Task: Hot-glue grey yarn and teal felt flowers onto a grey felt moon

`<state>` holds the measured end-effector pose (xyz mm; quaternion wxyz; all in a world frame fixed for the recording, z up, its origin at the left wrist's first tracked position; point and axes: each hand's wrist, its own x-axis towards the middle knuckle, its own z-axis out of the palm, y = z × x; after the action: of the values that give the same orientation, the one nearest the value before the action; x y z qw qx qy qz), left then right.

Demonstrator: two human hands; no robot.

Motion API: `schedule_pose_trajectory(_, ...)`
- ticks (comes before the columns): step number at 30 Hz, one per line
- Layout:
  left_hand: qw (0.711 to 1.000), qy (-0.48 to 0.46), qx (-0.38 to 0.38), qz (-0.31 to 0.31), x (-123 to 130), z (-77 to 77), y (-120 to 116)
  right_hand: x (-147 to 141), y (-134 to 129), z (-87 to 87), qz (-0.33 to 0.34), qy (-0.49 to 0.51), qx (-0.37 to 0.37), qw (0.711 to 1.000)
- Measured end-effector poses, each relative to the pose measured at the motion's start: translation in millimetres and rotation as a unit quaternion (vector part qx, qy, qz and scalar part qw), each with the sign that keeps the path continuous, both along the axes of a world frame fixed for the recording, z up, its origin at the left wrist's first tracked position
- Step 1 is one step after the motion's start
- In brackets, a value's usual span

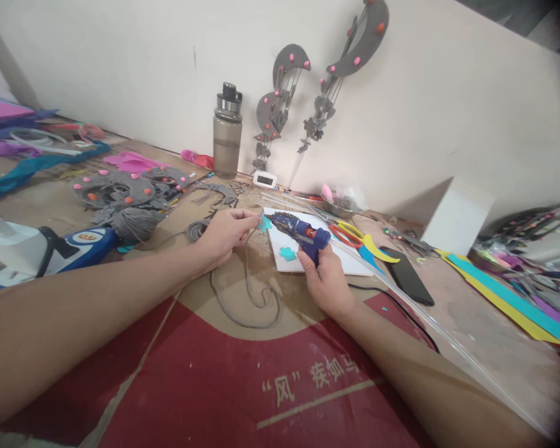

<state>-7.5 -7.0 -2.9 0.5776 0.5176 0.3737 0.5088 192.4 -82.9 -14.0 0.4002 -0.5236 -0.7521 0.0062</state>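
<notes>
My right hand (pixel 329 283) grips the handle of a dark blue hot glue gun (pixel 303 230), its nozzle pointing left. At that nozzle is a small teal flower cutout (pixel 265 223), pinched by the fingertips of my left hand (pixel 226 235). Grey yarn (pixel 248 267) hangs below the left hand and loops over the cardboard; whether the fingers also hold it I cannot tell. A second teal flower (pixel 288 253) lies on a white board (pixel 287 266) beneath the gun.
Behind stand a water bottle (pixel 227 140) and a small digital clock (pixel 264 180). Scissors (pixel 348 235), a yellow crescent (pixel 378 249) and a phone (pixel 407 274) lie right. Grey yarn (pixel 133 224) and decorated felt pieces (pixel 114 186) sit left. A black cord (pixel 401 305) trails right.
</notes>
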Motion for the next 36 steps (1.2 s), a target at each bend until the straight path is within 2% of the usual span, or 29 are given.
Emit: schedule_pose_trajectory(36,1.0,-0.001,-0.002,-0.011,0.3,0.7,-1.0,-0.4,0.1,0.4,0.0,0.007,0.002,1.0)
